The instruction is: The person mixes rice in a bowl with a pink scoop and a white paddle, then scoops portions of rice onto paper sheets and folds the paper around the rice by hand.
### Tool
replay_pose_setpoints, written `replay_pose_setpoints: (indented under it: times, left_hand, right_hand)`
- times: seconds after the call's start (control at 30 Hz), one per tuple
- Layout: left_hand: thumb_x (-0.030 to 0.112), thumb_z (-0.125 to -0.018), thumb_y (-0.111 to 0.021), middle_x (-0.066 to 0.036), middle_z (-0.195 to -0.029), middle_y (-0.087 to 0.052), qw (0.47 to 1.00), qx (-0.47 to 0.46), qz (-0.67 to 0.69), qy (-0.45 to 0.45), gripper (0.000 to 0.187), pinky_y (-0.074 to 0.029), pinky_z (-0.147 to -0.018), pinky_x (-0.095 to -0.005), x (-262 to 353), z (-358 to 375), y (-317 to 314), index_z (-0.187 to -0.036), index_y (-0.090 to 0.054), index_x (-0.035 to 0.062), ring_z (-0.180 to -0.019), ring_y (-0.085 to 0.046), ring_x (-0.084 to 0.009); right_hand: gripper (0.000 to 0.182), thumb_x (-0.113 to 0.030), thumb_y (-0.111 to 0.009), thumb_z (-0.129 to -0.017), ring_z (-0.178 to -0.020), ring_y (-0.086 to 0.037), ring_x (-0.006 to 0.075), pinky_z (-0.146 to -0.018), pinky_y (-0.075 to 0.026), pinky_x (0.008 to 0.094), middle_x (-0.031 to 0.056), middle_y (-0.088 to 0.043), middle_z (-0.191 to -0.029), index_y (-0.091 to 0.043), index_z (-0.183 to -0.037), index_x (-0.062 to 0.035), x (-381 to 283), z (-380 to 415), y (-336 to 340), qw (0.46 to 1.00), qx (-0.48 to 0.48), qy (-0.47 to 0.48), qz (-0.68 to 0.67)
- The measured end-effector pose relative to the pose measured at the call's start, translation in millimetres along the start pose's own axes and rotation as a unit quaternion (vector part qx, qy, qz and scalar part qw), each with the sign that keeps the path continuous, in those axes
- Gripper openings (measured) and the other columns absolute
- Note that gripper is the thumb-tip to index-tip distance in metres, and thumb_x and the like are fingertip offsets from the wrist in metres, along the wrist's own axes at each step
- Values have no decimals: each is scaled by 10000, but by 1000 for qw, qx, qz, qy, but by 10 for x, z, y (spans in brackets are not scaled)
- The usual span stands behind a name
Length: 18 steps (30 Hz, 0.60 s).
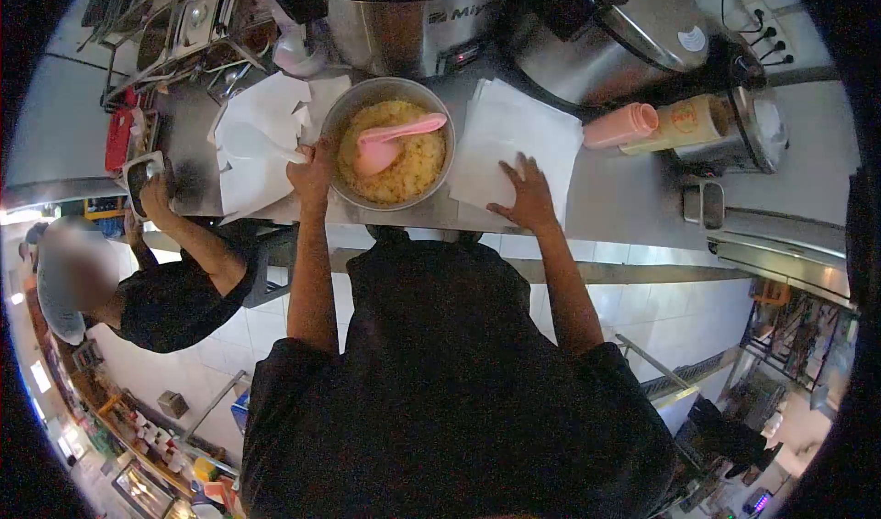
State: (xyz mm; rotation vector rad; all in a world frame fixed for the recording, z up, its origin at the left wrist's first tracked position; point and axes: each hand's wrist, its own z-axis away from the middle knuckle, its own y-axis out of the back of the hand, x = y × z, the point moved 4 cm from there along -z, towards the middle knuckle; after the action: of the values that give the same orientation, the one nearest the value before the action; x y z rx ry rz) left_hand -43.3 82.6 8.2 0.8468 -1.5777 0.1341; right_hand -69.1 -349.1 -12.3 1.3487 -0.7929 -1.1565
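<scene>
A round metal bowl (449, 156) of yellow rice (395, 181) stands on the steel counter, with a pink scoop (378, 156) lying on the rice. Left of the bowl, my left hand (311, 172) is closed on the handle of a white paddle (252, 141), whose broad end is over cut white paper sheets (252, 184). On the right, my right hand (529, 195) lies with fingers spread on a stack of white paper (505, 129), holding nothing.
Large steel cookers (395, 28) line the back. Pink (619, 125) and yellowish bottles (684, 124) lie at right, near a small metal container (704, 205). A co-worker (174, 299) at left reaches to a metal tray (138, 184). Racks stand back left.
</scene>
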Motion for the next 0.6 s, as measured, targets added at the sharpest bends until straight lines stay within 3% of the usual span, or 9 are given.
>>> replay_pose_setpoints:
  times: [0.07,0.17,0.27,0.37,0.47,0.6]
  left_hand:
    - [267,-816,-737,-34,-542,-502,995,22,54,76,435,-400,-526,-350,-132,28,-28,-567,-469,31,-506,-442,-157]
    - [237,-802,-747,-8,-556,-486,996,-18,-1,89,444,-403,-531,-327,-317,-19,-14,-551,-433,49,-531,-441,-127]
    - [211,-792,-755,16,-566,-465,990,27,41,133,456,-402,-534,-311,120,54,5,-540,-403,69,-550,-434,-104]
    - [208,-784,-763,25,-573,-468,987,41,124,97,464,-401,-532,-307,155,76,7,-532,-395,77,-551,-434,-101]
    - [222,-788,-760,23,-578,-479,991,21,48,120,466,-402,-539,-308,230,54,25,-534,-399,74,-551,-432,-104]
    - [239,-795,-754,11,-588,-503,995,12,28,97,474,-406,-542,-314,-130,-19,-5,-532,-396,73,-555,-437,-105]
  right_hand:
    - [811,-622,-610,-791,-1392,-252,431,-1123,-250,508,227,-253,-1522,-364,-1460,-236,1,33,-53,1000,-3,-6,-6]
    - [659,-537,-527,-896,-1385,-258,438,-1121,-256,501,239,-279,-1506,-374,-1458,-226,88,-6,-242,1000,8,-6,-9]
    - [687,-593,-508,-883,-1379,-270,436,-1109,-258,534,238,-280,-1505,-384,-1453,-230,154,-72,-259,997,46,-56,-15]
    - [755,-650,-504,-855,-1368,-285,439,-1094,-254,575,240,-284,-1502,-391,-1449,-197,36,-173,-94,987,30,-160,2]
    - [838,-686,-528,-814,-1353,-299,450,-1070,-258,614,240,-293,-1496,-395,-1441,-148,-86,-270,-56,988,67,-129,43]
    - [907,-687,-576,-783,-1329,-330,450,-1068,-292,572,274,-324,-1457,-395,-1415,-62,66,-249,244,968,157,-195,-16]
